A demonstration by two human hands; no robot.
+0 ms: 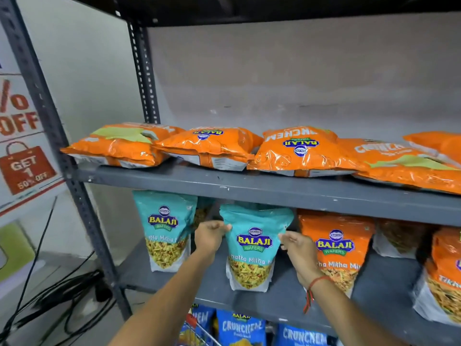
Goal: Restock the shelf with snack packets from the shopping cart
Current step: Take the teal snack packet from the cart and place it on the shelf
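A teal Balaji snack packet (252, 248) stands upright on the middle shelf (379, 293). My left hand (210, 234) grips its upper left edge. My right hand (298, 248) rests against its right side, fingers bent toward the bag. A second teal packet (166, 228) stands to the left, and an orange Balaji packet (336, 243) stands just right of my right hand. Blue Crunchem packets (240, 329) show at the bottom, beside a wire edge of the shopping cart (199, 332).
Several orange packets (301, 152) lie flat on the upper shelf (249, 186). More orange packets (439, 278) stand at the far right of the middle shelf. A grey shelf post (82, 196) rises at the left, with a sale sign (22, 156) and black cables (57, 295) on the floor.
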